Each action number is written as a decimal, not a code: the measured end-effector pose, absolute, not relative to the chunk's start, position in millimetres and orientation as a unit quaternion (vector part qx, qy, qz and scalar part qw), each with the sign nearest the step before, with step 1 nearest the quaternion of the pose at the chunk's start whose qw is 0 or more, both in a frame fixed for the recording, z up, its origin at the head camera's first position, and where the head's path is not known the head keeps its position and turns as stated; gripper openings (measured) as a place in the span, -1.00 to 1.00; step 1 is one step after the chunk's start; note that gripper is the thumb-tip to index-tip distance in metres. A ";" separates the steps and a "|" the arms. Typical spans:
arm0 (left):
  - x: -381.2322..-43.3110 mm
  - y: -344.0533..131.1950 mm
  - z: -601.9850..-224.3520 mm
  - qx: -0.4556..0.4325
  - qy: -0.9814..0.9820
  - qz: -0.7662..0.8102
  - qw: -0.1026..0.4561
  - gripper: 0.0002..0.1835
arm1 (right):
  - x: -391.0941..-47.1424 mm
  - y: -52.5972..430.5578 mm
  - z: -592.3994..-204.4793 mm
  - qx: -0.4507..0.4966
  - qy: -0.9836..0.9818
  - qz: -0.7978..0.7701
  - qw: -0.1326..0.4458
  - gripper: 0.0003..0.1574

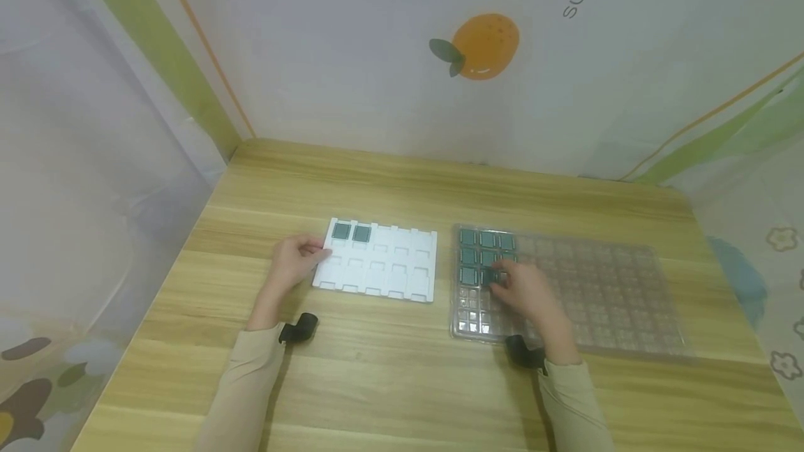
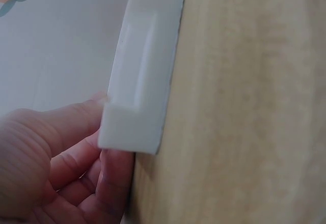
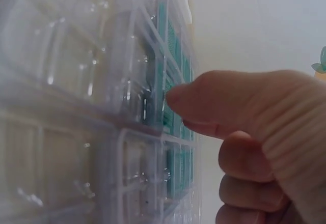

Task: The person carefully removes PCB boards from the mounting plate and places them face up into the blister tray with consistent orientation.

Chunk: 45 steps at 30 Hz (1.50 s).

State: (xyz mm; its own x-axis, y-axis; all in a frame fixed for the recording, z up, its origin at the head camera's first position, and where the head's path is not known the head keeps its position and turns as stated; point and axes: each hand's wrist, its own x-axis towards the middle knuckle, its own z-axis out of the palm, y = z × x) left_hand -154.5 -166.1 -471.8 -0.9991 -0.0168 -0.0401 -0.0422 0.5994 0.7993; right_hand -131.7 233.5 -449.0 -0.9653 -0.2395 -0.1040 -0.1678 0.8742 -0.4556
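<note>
My left hand holds the left edge of a white tray, thumb on top and fingers curled beneath, as the left wrist view shows. Two square green chips sit in its upper left pockets. Over a clear plastic tray is my right hand, its thumb and index finger pinching a green chip in the third row. Several other green chips fill pockets around it at that tray's left end. In the right wrist view the thumb touches the green chip, which the hand partly hides.
Both trays lie on a wood-grain table, with a narrow strip of wood between them. Black wrist mounts stick out from both sleeves. A pale curtain with fruit prints hangs behind the table.
</note>
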 end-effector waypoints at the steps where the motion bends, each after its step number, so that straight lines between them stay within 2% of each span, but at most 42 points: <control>1: -154.4 -166.1 -471.7 -0.017 0.894 0.447 0.014 -0.75 | -131.9 233.5 -449.3 -0.108 0.965 -0.228 0.076 -0.57; 20: -154.7 -167.5 -474.4 -0.017 0.894 0.447 0.014 -0.75 | -142.0 214.4 -445.5 -0.168 0.963 -0.212 -0.011 -0.58; 45: -155.6 -166.0 -472.1 -0.021 0.896 0.444 0.016 -0.75 | -152.8 171.3 -440.6 -0.191 0.952 -0.238 0.008 -0.62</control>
